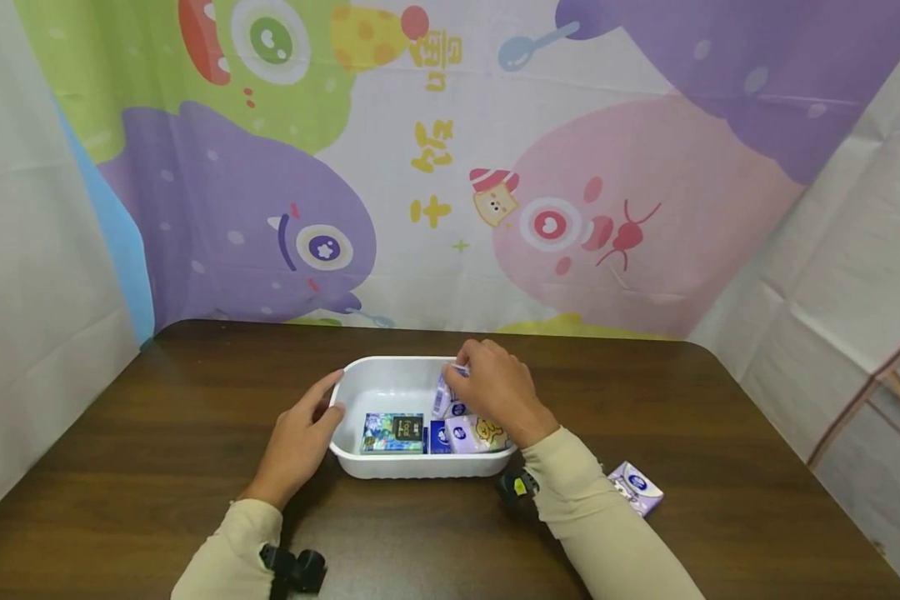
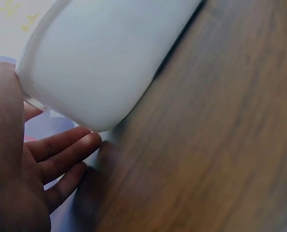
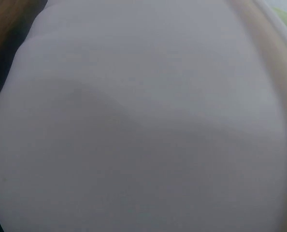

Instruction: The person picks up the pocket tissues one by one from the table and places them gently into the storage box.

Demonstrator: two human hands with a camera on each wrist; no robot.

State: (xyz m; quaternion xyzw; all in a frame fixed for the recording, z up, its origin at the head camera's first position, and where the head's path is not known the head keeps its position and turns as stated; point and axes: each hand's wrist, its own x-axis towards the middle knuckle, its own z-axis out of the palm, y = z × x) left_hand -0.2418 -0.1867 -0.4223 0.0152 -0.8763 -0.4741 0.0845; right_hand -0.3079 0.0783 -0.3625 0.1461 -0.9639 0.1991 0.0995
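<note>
A white plastic basin [image 1: 420,467] stands on the table. At its left end my left hand [image 1: 297,433] grips the rim, thumb on the inner side; in the left wrist view, the fingers [image 2: 68,154] of that hand lie along the outside wall. My right hand [image 1: 498,390] reaches over the right side and pinches a purple tissue pack [image 1: 444,400], which leans upright inside. In front of it lies a tissue pack with a yellow cartoon figure [image 1: 476,434], partly over a dark blue pack [image 1: 440,437]. A blue-green patterned pack [image 1: 392,432] lies to the left on the basin floor.
Another purple tissue pack [image 1: 636,488] lies on the brown table [image 1: 150,467], right of the basin and partly behind my right sleeve [image 1: 592,508]. A cartoon-printed curtain [image 1: 420,275] hangs along the back edge. The basin's white wall [image 3: 143,121] fills most of the right wrist view.
</note>
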